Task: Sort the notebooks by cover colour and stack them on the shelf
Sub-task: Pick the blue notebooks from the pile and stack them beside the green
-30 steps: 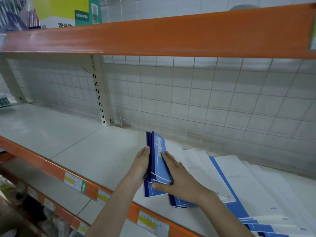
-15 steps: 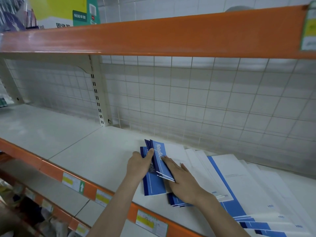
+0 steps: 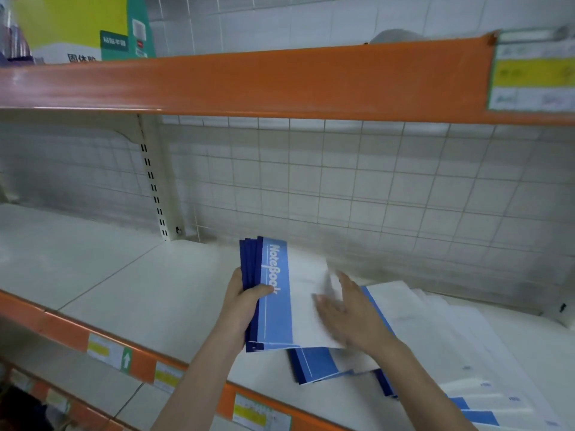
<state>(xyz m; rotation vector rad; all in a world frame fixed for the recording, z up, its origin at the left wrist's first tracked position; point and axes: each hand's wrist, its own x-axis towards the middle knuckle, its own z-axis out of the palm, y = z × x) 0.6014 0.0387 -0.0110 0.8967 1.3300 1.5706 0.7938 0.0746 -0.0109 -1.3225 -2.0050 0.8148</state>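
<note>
left hand (image 3: 241, 309) grips blue-spined notebook stack (image 3: 273, 293) near shelf (image 3: 155, 290) front edge | right hand (image 3: 348, 309) open, blurred, beside stack | loose notebooks (image 3: 435, 337) fanned rightward, unsorted | sorting looks early

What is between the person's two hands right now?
In the head view, a bundle of blue-and-white notebooks lies between them: the left hand grips its spine edge, and the blurred right hand lies open over its white cover.
</note>
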